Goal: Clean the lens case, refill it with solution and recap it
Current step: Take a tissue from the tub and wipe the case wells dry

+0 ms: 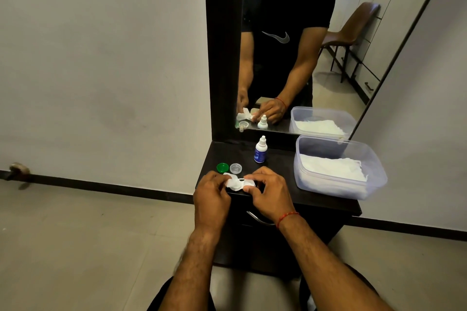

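Note:
The white lens case (239, 185) sits between my two hands over the front edge of the dark cabinet top (283, 171). My right hand (269, 192) pinches its right well. My left hand (212, 194) presses a small white tissue (228, 177) onto the left well. Both wells are uncapped: a green cap (222, 167) and a clear cap (235, 168) lie just behind the case. The white solution bottle (260, 150) with a blue label stands upright farther back, its cap on.
A clear plastic tub (338, 184) holding white tissues stands at the right of the cabinet top. A mirror (290, 58) rises behind, reflecting me and a brown chair. A drawer handle (255, 218) is below my right wrist. Tiled floor lies all around.

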